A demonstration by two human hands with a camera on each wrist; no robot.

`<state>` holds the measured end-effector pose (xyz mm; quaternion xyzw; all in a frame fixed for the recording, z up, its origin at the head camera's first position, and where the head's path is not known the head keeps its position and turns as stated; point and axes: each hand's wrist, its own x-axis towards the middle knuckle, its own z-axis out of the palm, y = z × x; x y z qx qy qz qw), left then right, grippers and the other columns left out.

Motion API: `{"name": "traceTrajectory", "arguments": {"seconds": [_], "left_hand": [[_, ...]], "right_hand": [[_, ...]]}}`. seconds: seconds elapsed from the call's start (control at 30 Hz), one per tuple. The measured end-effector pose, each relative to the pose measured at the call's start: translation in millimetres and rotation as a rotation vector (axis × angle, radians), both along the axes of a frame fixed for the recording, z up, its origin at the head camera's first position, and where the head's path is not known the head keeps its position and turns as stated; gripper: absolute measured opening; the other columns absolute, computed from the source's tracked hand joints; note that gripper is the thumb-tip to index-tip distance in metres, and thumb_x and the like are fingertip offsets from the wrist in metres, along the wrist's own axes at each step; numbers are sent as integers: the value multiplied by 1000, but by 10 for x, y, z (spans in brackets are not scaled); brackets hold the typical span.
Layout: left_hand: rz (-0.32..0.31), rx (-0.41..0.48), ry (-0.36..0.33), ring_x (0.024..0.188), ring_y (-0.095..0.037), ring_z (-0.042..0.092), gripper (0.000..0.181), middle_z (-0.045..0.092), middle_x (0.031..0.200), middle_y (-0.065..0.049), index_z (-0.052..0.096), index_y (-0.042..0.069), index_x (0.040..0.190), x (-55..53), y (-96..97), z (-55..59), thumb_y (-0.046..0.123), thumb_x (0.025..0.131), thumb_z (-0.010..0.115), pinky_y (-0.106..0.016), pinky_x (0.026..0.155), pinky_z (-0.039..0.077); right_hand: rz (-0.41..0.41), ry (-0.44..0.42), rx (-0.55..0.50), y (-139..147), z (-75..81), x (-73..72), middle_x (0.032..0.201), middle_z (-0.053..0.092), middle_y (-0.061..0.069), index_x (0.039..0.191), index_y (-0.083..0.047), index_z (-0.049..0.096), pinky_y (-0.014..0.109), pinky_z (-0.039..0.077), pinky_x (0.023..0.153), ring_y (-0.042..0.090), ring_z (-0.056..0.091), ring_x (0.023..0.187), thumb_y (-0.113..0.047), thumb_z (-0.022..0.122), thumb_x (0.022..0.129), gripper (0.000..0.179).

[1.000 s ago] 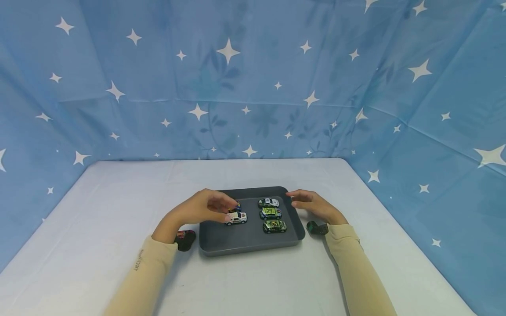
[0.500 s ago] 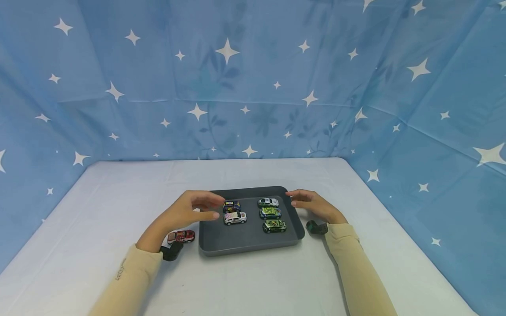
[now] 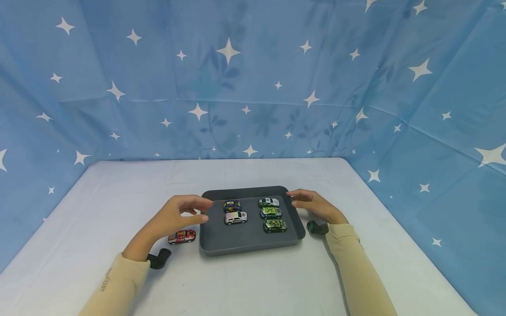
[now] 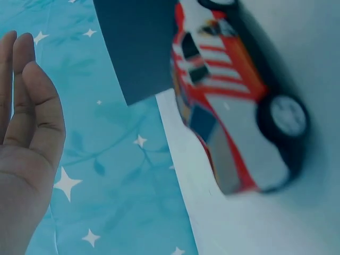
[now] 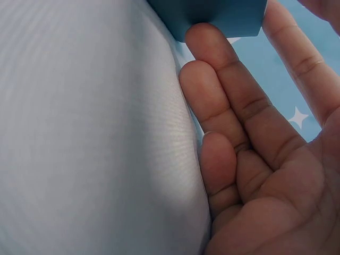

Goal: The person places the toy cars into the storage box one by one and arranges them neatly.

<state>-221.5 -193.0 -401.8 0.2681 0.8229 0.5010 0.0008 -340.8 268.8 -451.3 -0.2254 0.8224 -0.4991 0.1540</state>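
The dark grey tray (image 3: 241,243) lies on the white table with several toy cars in it. On its left are a dark blue car (image 3: 232,206) and a white one (image 3: 236,217). A silver car (image 3: 269,202), a green-and-blue one (image 3: 271,213) and a dark green one (image 3: 275,226) line up on the right. My left hand (image 3: 174,215) hovers by the tray's left rim, thumb and fingers apart, holding nothing. A red-and-white toy car (image 4: 228,95) sits on the table just below that hand. At the right rim, my right hand (image 3: 314,205) rests on the table, relaxed fingertips against the tray wall (image 5: 223,18).
A black wrist camera shows at each wrist, the left one (image 3: 159,259) near the red-and-white car and the right one (image 3: 317,228) beside the tray. Blue star-patterned cloth (image 3: 253,87) hangs behind the table and along its sides.
My left hand has drawn back left from over the white car to the tray's left rim, uncovering the blue car and the red-and-white one. The right hand stays put.
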Motion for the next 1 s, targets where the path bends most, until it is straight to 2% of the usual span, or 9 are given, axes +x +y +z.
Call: {"name": "traceTrajectory", "arguments": {"seconds": [0.17, 0.33, 0.47, 0.57, 0.73, 0.8, 1.0], "left_hand": [[1, -21, -3, 118, -27, 71, 38, 73, 134, -20, 72, -1, 135, 11, -95, -41, 10, 99, 79, -31, 97, 57], [-3, -32, -62, 119, -29, 71, 39, 72, 134, -22, 71, -4, 135, -23, -200, -97, 10, 100, 79, -32, 97, 58], [-20, -45, -102, 119, -36, 70, 41, 73, 134, -20, 71, -7, 134, -43, -277, -129, 11, 98, 80, -37, 101, 58], [-42, -39, -137, 118, -33, 71, 40, 73, 133, -21, 71, -7, 133, -51, -330, -144, 10, 98, 80, -34, 101, 58], [-107, -12, -236, 114, -24, 73, 39, 72, 131, -26, 70, -10, 132, -74, -411, -186, 8, 98, 79, -28, 94, 58], [-122, -10, -275, 115, -27, 72, 41, 72, 131, -27, 69, -11, 132, -81, -430, -202, 8, 98, 78, -30, 92, 59], [-126, -39, -323, 118, -36, 70, 44, 71, 132, -26, 68, -11, 133, -91, -460, -230, 8, 96, 80, -31, 93, 59]], "right_hand": [[-2, -11, -3, 11, -15, -1, 162, 47, 28, 151, 4, 58, 68, 27, 125, 50, 41, 151, -16, 66, 109, 48], [-1, -14, -11, 22, -25, -2, 162, 47, 29, 151, 5, 57, 68, 27, 125, 50, 40, 152, -15, 66, 109, 48], [6, -11, -17, 18, -21, -1, 161, 47, 29, 151, 5, 57, 68, 27, 125, 50, 40, 152, -14, 66, 109, 48], [8, -3, -13, 11, -14, -3, 161, 48, 28, 151, 5, 57, 68, 28, 125, 50, 41, 151, -15, 66, 109, 48], [0, -2, -2, 3, -16, -10, 161, 48, 27, 151, 3, 58, 68, 29, 124, 50, 43, 150, -17, 66, 109, 48], [1, -1, 0, 5, -16, -12, 161, 48, 28, 151, 3, 58, 68, 29, 124, 50, 43, 150, -17, 67, 109, 48], [12, -15, -22, 23, -11, -19, 161, 47, 29, 152, 5, 57, 68, 26, 125, 51, 41, 151, -15, 65, 109, 48]]}}
